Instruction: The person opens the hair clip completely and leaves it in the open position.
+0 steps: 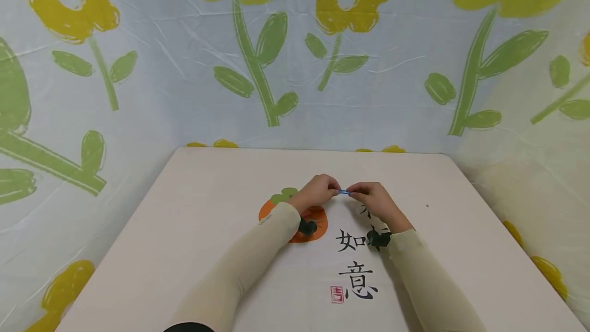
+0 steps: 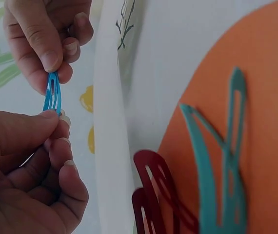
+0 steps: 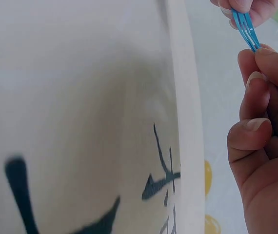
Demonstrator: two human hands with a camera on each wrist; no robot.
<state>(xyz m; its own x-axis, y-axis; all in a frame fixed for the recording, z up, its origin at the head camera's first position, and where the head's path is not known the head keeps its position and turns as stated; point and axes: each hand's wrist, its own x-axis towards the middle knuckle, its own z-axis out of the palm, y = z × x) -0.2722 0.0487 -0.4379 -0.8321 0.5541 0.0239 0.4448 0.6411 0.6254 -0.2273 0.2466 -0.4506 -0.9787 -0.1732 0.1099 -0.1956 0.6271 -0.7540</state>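
A small blue snap hair clip (image 1: 344, 192) is stretched between my two hands above the far part of the table. My left hand (image 1: 319, 190) pinches one end of it with thumb and fingertips, and my right hand (image 1: 375, 200) pinches the opposite end. Its slim parallel bars show in the left wrist view, where the blue clip (image 2: 53, 92) has its ends covered by fingertips. Below the left wrist, teal snap clips (image 2: 235, 146) and dark red snap clips (image 2: 151, 170) lie over the orange print. The left forearm hides most of that spot in the head view.
The pale table cover (image 1: 221, 183) bears an orange persimmon print (image 1: 267, 210), black brush characters (image 1: 358, 281) and a red seal print (image 1: 337, 294). A flowered cloth (image 1: 396, 81) hangs behind the table and along both sides.
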